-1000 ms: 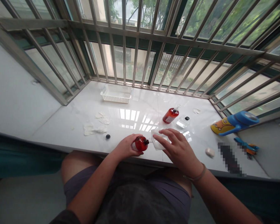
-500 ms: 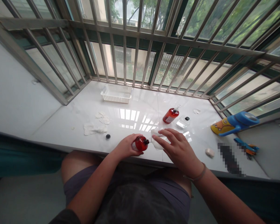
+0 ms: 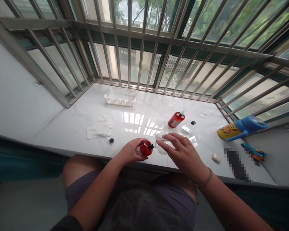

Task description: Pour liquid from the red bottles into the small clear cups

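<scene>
My left hand (image 3: 134, 150) is wrapped around a red bottle (image 3: 144, 148), which leans to the right with its dark, uncapped-looking neck facing my right hand. In my right hand (image 3: 180, 150) is a clear plastic container (image 3: 161, 144), held between thumb and fingers; its lower part and exact shape are hidden by the fingers. The bottle's neck is close beside the container's left edge, and I cannot tell whether they touch. A small black cap (image 3: 111, 140) lies on the white counter (image 3: 69, 128) left of my left hand.
Beyond my hands lie another red bottle (image 3: 176, 119) and a small clear bottle with a black cap (image 3: 188, 126). A white basket (image 3: 120, 97) is at the back. Crumpled tissues (image 3: 98, 133) lie left; a blue-yellow flask (image 3: 242, 127), soap-like piece (image 3: 216, 158) and blurred dark object (image 3: 237, 165) lie right.
The clear container and my right hand have shifted very slightly left, toward the red bottle's neck. My left hand and its bottle look unmoved.
</scene>
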`<state>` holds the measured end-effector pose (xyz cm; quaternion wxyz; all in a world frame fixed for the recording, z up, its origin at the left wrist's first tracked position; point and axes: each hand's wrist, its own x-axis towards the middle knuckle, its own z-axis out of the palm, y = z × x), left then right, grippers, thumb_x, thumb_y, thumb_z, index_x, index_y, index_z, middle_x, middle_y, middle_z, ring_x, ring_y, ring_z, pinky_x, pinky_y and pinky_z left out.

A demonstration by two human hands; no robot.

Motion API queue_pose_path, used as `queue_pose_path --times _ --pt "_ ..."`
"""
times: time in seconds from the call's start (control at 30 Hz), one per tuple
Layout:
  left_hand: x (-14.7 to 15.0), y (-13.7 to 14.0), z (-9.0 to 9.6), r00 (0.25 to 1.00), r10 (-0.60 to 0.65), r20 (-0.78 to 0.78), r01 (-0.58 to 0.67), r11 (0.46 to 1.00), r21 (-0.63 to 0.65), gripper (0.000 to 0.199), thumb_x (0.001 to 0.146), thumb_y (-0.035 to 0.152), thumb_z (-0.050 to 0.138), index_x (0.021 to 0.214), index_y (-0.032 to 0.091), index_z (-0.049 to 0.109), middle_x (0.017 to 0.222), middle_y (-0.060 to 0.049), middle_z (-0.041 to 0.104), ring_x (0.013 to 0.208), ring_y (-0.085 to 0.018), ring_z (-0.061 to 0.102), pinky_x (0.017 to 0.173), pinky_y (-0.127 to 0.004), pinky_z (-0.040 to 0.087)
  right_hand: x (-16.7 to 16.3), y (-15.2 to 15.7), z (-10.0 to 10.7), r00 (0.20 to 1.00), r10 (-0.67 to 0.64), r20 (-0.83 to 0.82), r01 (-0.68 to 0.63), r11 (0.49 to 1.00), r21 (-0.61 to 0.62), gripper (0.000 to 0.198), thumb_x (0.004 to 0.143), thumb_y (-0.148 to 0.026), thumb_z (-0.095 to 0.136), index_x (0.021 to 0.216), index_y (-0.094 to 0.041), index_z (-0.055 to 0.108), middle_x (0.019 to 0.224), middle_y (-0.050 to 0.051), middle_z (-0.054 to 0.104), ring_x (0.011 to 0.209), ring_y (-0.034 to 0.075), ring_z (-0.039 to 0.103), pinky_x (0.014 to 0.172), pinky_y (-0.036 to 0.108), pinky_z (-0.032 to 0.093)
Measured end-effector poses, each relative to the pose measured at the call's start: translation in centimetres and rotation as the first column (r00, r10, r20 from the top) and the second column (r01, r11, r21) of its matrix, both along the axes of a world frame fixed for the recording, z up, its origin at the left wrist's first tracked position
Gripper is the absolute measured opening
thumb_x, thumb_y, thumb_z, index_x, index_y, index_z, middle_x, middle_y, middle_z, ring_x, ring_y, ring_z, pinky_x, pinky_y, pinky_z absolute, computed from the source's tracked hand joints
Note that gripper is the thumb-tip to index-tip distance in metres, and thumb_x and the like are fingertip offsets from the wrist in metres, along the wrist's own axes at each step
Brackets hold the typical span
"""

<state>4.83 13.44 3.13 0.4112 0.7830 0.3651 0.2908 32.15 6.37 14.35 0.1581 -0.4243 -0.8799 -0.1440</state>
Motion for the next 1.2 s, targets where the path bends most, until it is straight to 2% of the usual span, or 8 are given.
queue_pose_path --times 0.3,0.47,0.6,0.77,1.03,1.2 --pt "-0.1 -0.1 0.1 1.000 0.013 0.009 -0.013 1.000 -0.015 0.081 0.067 0.037 0.098 0.140 0.028 0.063 0.140 -0.007 0.071 0.127 -0.032 0.068 0.112 -0.044 0.053 -0.2 0.6 -2.5 0.971 -0.068 -0.228 0.029 0.985 -0.172 0.067 0.094 -0.009 0.069 0.155 -0.033 0.051 0.141 0.011 0.063 0.130 0.035 0.057 0.111 0.058 0.052" --pt "-0.2 0.0 -0.1 1.000 0.010 0.021 -0.010 1.000 -0.012 0.081 0.068 0.038 0.098 0.140 0.028 0.062 0.141 -0.007 0.070 0.128 -0.031 0.068 0.112 -0.043 0.053 0.3 1.1 -4.0 0.888 -0.123 -0.443 -0.006 0.960 -0.279 0.070 0.092 -0.015 0.074 0.153 -0.033 0.046 0.140 0.012 0.062 0.131 0.034 0.058 0.110 0.059 0.055" --pt "-0.2 0.0 -0.1 1.000 0.005 0.023 -0.005 1.000 -0.004 0.080 0.069 0.037 0.097 0.140 0.028 0.062 0.141 -0.007 0.070 0.128 -0.031 0.068 0.111 -0.042 0.053 0.9 1.3 -4.5 0.850 -0.169 -0.499 -0.036 0.926 -0.375 0.066 0.088 -0.025 0.082 0.146 -0.033 0.050 0.139 0.011 0.063 0.131 0.034 0.060 0.109 0.057 0.056" --pt "-0.2 -0.1 0.1 1.000 0.004 0.025 -0.003 1.000 -0.016 0.079 0.069 0.038 0.097 0.139 0.027 0.063 0.141 -0.008 0.070 0.128 -0.032 0.068 0.112 -0.043 0.053 1.4 1.7 -3.6 0.873 -0.154 -0.462 -0.052 0.914 -0.402 0.066 0.087 -0.029 0.084 0.145 -0.032 0.053 0.139 0.011 0.064 0.130 0.034 0.061 0.109 0.057 0.056" --pt "-0.3 -0.1 0.2 0.999 0.008 0.031 -0.007 1.000 -0.027 0.079 0.068 0.038 0.097 0.139 0.028 0.063 0.140 -0.008 0.071 0.128 -0.033 0.068 0.112 -0.045 0.053 1.1 2.4 -0.8 0.937 -0.061 -0.344 -0.082 0.919 -0.386 0.067 0.087 -0.025 0.085 0.146 -0.031 0.055 0.136 0.013 0.065 0.126 0.033 0.064 0.105 0.055 0.059" --pt "-0.3 -0.1 0.1 0.999 0.014 0.032 -0.013 1.000 -0.028 0.080 0.068 0.038 0.097 0.139 0.029 0.064 0.140 -0.008 0.071 0.127 -0.033 0.068 0.112 -0.045 0.054 0.9 2.9 0.2 0.963 -0.028 -0.268 -0.081 0.919 -0.387 0.067 0.086 -0.023 0.086 0.146 -0.030 0.056 0.136 0.013 0.066 0.123 0.033 0.065 0.104 0.055 0.059"
